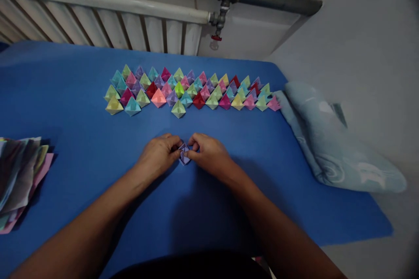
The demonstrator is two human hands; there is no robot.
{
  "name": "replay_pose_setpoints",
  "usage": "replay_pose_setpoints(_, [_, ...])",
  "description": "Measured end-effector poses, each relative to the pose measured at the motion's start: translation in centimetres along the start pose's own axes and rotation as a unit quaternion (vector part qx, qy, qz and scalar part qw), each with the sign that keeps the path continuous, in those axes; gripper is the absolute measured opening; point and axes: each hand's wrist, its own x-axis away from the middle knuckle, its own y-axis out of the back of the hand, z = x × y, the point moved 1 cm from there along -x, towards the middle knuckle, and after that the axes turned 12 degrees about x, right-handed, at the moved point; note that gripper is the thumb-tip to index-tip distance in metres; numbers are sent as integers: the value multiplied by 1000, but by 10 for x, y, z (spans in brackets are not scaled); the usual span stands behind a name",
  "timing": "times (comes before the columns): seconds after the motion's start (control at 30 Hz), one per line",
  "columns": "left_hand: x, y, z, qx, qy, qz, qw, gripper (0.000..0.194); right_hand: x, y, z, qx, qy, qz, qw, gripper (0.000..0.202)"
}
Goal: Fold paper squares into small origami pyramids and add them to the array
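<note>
A small purple paper [184, 155], folded into a squarish diamond, sits right between the two hands, with the left hand [159, 153] at its left side and the right hand [210, 152] at its right. Neither hand is clearly nearer, as both touch it. The paper shows no marked long axis; one corner points away towards the rows of folded papers [191, 91], and the opposite one towards the person. The left fingers pinch its left edge narrowly between thumb and forefinger. The right fingers are curled in close, the thumb lying over the paper's face, though the exact grip behind it is hidden

Straight ahead, slightly to the left and well apart from the fingers, a lone light green folded paper [178, 109] stands in front of the many-coloured rows, with a strip of the blue surface [131, 226] between it and the hands. The rows stand close together beyond it. A stack of loose paper sheets [22, 178] lies far to the left, a folded blanket [337, 144] to the right near the wall, and a radiator [98, 13] runs behind
</note>
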Motion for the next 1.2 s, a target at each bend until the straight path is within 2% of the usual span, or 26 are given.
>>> replay_pose_setpoints(0.17, [0, 0, -1, 13, 6, 5, 1000, 4, 1, 0, -2, -26, 7, -4, 1000, 9])
replay_pose_setpoints(0.37, [0, 0, -3, -19, 6, 4, 1000, 3, 0, 0, 0, 6, -1, -7, 1000, 6])
replay_pose_setpoints(0.53, [-1, 1, -4, 1, 29, 22, 999, 5, -3, 1, 0, 4, 9, 3, 1000, 3])
replay_pose_setpoints(0.83, [1, 3, -15, -17, 52, 37, 998, 10, 2, -6, 3, 58, 29, -42, 997, 9])
replay_pose_setpoints(1.07, [5, -10, -17, -126, 19, -14, 992, 18, 3, -5, 3, 82, 26, -47, 995, 12])
replay_pose_setpoints(1.2, [7, -14, -13, -123, -2, -18, 992, 16, 3, -6, 3, 88, 29, -50, 994, 10])
